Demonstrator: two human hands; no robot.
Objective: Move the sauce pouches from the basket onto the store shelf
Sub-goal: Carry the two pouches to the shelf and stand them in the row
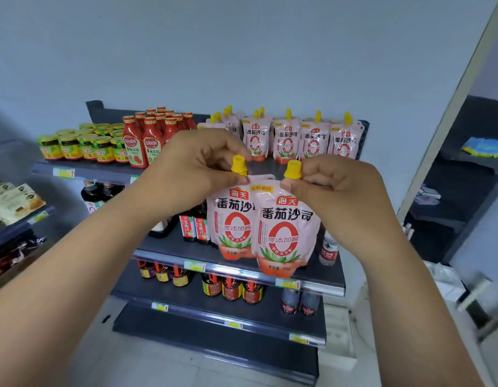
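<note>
Two pink sauce pouches with yellow caps hang side by side in front of the shelving. My left hand pinches the left pouch just under its cap. My right hand pinches the right pouch at its spout, and this pouch overlaps the left one. Both hang below the level of the top shelf, where several matching pouches stand upright in rows at the right end. The basket is out of view.
Red ketchup bottles and green-lidded jars fill the left of the top shelf. Dark sauce bottles and a small clear bottle stand on the second shelf, jars on lower ones. Another rack stands left, a dark one right.
</note>
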